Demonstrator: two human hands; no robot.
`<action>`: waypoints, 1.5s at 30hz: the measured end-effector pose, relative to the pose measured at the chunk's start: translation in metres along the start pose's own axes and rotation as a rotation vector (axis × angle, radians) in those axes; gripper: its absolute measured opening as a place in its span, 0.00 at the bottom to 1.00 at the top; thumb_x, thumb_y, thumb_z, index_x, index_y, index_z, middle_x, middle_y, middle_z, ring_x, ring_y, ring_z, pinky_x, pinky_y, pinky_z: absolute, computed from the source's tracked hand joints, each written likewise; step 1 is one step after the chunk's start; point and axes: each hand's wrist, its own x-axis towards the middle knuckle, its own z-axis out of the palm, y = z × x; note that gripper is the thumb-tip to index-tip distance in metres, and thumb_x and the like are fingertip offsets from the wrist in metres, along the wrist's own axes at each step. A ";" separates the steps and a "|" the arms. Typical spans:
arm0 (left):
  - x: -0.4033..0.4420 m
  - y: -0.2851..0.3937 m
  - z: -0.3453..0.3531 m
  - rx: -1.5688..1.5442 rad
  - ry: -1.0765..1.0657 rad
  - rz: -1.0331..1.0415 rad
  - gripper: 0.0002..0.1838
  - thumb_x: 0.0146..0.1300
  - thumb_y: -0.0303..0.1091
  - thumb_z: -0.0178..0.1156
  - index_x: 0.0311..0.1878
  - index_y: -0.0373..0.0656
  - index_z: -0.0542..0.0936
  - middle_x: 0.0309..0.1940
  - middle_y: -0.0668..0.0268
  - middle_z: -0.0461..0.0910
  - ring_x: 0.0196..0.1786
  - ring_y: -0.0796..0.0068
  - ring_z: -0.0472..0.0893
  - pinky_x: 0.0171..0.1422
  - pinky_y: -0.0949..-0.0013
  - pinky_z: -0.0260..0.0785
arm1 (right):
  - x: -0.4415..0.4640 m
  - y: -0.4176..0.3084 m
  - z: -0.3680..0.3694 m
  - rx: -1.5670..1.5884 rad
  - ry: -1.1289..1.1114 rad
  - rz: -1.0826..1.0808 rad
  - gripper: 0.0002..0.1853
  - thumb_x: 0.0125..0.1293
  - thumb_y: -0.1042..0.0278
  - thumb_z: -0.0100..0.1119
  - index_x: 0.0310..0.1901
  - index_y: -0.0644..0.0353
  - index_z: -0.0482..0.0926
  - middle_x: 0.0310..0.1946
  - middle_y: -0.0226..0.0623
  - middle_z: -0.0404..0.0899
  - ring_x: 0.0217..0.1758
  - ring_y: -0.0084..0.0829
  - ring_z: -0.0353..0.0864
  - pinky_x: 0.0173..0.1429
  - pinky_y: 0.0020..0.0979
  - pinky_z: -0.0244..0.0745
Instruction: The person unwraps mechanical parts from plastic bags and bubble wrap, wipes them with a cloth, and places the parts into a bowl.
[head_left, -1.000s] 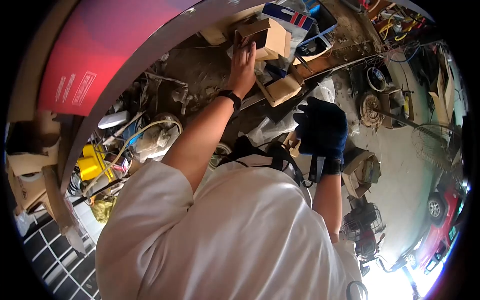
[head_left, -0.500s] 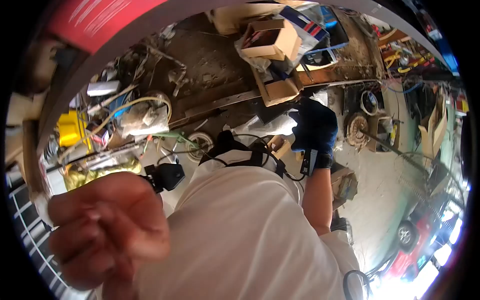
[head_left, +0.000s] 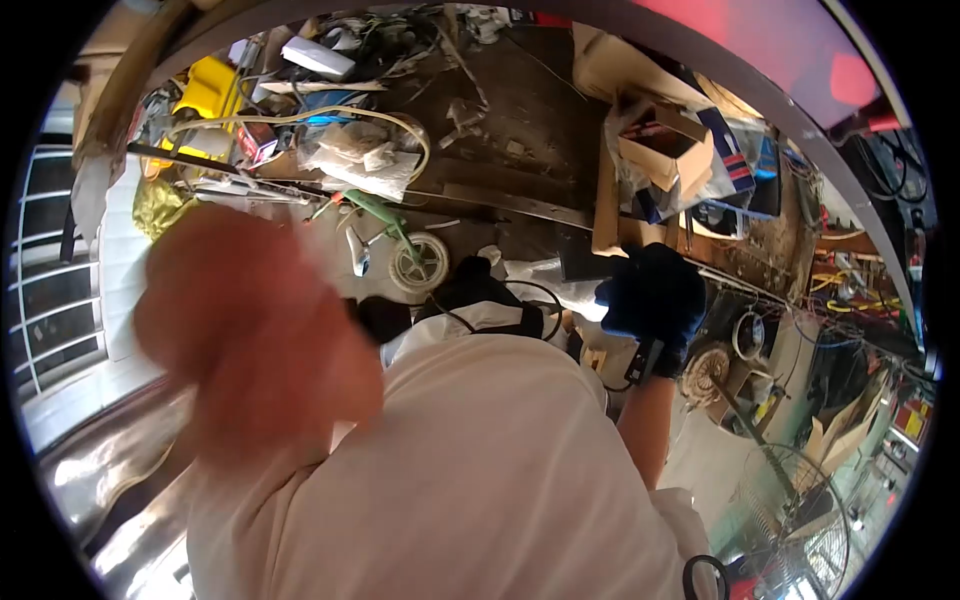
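Observation:
My left hand (head_left: 255,330) is bare, raised close to the camera and smeared by motion, so its finger positions are unclear. My right hand (head_left: 655,298) wears a dark blue glove, with a small black device (head_left: 643,362) strapped at the wrist. Its fingers look apart, and I see nothing held in them. Just beyond the glove lies an open cardboard box (head_left: 664,150) on a pile of plastic and packaging. Clear plastic sheeting (head_left: 560,285) is beside the gloved fingers. A small green bicycle (head_left: 375,210) with a white wheel lies ahead of my left hand.
A dirty wooden surface (head_left: 540,110) stretches ahead, with a curved hose (head_left: 290,115) and a yellow plastic item (head_left: 207,97) on its left. On the right are a round rusty part (head_left: 706,372) and a wire fan guard (head_left: 790,520). A window grille (head_left: 65,270) is at left.
The view has swung, shifting the bench and boxes rightward in it. My left hand, a fist before, is higher and blurred now. My gloved right hand appears slightly lower and further right.

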 end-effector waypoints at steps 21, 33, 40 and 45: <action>-0.445 -0.272 0.069 -0.389 0.121 -2.444 0.40 0.56 0.49 0.65 0.66 0.40 0.60 0.61 0.54 0.65 0.61 0.59 0.69 0.58 0.61 0.70 | -0.047 0.007 -0.004 0.301 0.248 0.186 0.23 0.52 0.53 0.56 0.48 0.58 0.77 0.48 0.34 0.80 0.49 0.31 0.79 0.51 0.34 0.74; -0.522 -0.313 0.068 -0.399 -0.282 -2.399 0.24 0.57 0.34 0.64 0.54 0.37 0.68 0.42 0.54 0.80 0.44 0.61 0.81 0.44 0.61 0.73 | -0.080 0.004 0.003 0.294 0.429 0.246 0.23 0.52 0.55 0.56 0.48 0.58 0.77 0.47 0.34 0.79 0.49 0.32 0.78 0.51 0.34 0.74; -0.537 -0.283 0.075 -0.219 -0.403 -2.042 0.11 0.57 0.36 0.62 0.37 0.39 0.77 0.33 0.57 0.81 0.39 0.63 0.81 0.46 0.62 0.74 | -0.075 0.008 0.006 0.298 0.419 0.219 0.22 0.51 0.57 0.57 0.48 0.58 0.77 0.47 0.34 0.79 0.49 0.32 0.78 0.51 0.34 0.74; -0.628 -0.304 0.065 -0.389 -0.330 -1.742 0.13 0.55 0.30 0.60 0.45 0.40 0.75 0.42 0.56 0.76 0.44 0.59 0.78 0.49 0.53 0.74 | -0.077 0.014 -0.007 0.307 0.477 0.211 0.22 0.51 0.58 0.57 0.48 0.58 0.77 0.47 0.35 0.79 0.48 0.32 0.78 0.50 0.34 0.74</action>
